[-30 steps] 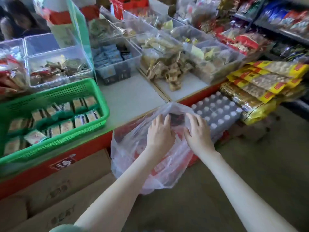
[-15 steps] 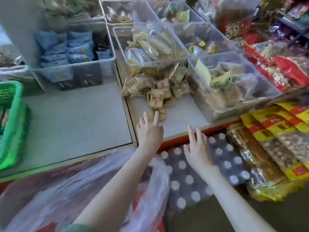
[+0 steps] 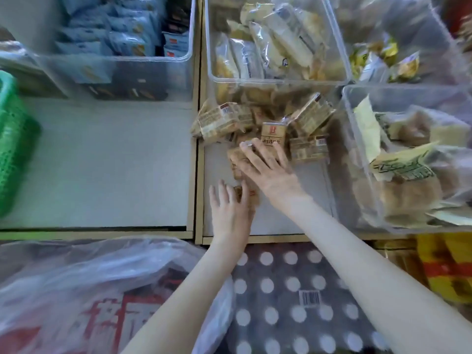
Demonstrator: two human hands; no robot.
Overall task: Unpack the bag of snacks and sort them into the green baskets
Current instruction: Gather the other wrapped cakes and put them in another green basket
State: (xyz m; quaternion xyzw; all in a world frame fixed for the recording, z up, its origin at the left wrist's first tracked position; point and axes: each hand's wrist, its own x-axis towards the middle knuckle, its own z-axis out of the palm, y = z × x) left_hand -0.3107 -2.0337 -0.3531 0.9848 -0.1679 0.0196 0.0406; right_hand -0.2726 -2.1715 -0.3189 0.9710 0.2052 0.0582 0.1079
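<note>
The step in hand looks like gathering loose snacks: both hands are down on the pile of brown packets [image 3: 301,118] that lies on the table [image 3: 102,162]. The right hand [image 3: 268,169] lies flat on the pile's near edge, its fingers [image 3: 255,154] spread over two or three packets, pressing rather than pinching. The left hand [image 3: 229,210] is just nearer the person than the pile, its fingers [image 3: 224,195] straight and slightly apart on one stray packet [image 3: 251,196]. Motion blur hides whether either thumb has hooked underneath.

To do this well, the person should probably rake the packets together with both palms, then curl the fingers under a small stack instead of clawing at the slippery wrappers one by one. The packets at the far side of the pile lean against a clear bin [image 3: 275,81], so a pull toward the body would free them without tipping that bin or the other clear bin [image 3: 350,149] to the pile's right.

The green basket [image 3: 12,149] sits well to the left of the pile, at the frame's edge. The bag [image 3: 102,277] slumps below the table edge, nearer the person and left of the pile, with red packaging visible through the plastic, so most of the unpacking appears yet to be done.
</note>
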